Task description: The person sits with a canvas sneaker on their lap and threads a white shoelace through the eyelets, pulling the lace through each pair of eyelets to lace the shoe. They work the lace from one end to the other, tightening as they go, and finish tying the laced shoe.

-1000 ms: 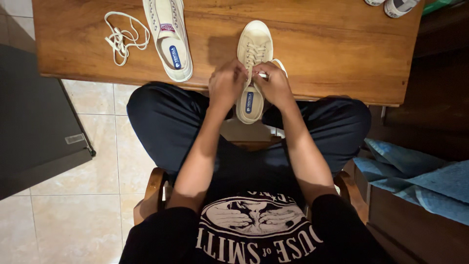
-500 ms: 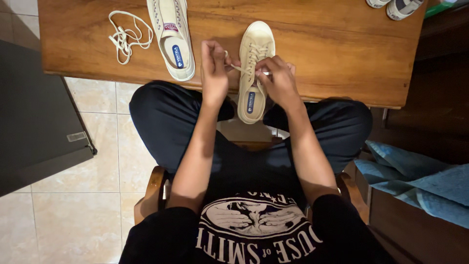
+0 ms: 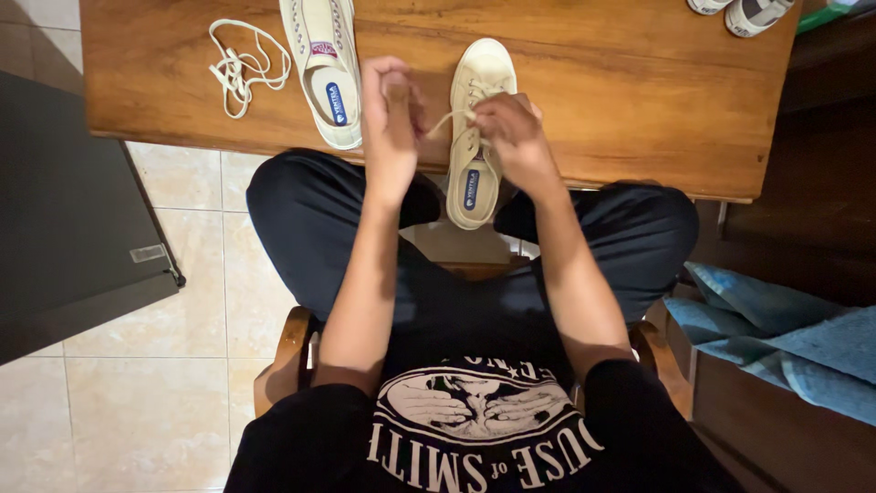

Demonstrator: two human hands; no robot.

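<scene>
The left hand (image 3: 391, 105) has drawn the lace (image 3: 444, 121) further left while the right hand (image 3: 511, 132) pinches it at the half-laced shoe (image 3: 476, 128) mid-frame; the second shoe (image 3: 322, 64) upper left sits unlaced.

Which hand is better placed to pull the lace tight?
Left. The left hand already pinches the lace stretched from the shoe, with bare table beside it. The right hand rests on the eyelets, steadying.
</scene>
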